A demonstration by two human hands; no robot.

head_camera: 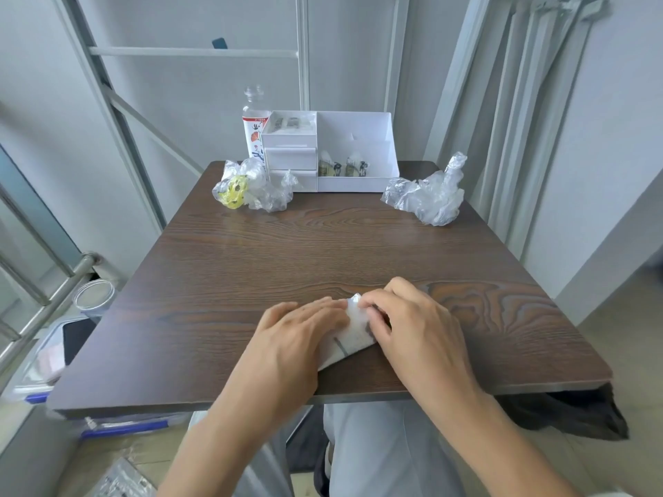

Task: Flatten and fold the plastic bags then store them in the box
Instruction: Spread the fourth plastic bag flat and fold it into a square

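Both hands were close together: your left hand (297,331) pressed flat on the folded bag (353,340), your right hand (405,317) pinched its edge. Letting go early would've probably let that slick plastic spring open, well short of the box (358,182) beyond your fingers.

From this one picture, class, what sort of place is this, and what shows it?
Probably a dormitory or spare room: a dark wood-grain table, a grey metal bunk-style frame with ladder behind it, and a white desk-organiser box holding folded bags.
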